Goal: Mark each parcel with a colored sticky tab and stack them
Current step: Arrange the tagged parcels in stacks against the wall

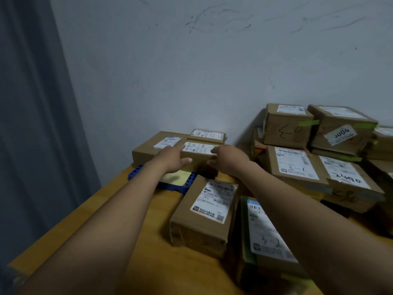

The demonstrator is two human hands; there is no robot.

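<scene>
A small brown cardboard parcel (198, 153) with a white label sits at the far end of the wooden table (119, 213). My left hand (173, 157) grips its left end, thumb on the front face. My right hand (228, 157) grips its right end, fingers over the top edge. A pale green tab seems to lie on its label by my right fingers. Behind it are a larger flat parcel (146, 149) and a small parcel (207, 136). A yellow sticky pad (175, 177) lies on a blue perforated tray (136, 172) under my left wrist.
Nearer me lie a labelled parcel (205, 211) and a dark green-edged one (265, 235). At the right, a stack of several parcels (319, 145) with green tabs leans by the white wall. A grey curtain (32, 103) hangs at the left.
</scene>
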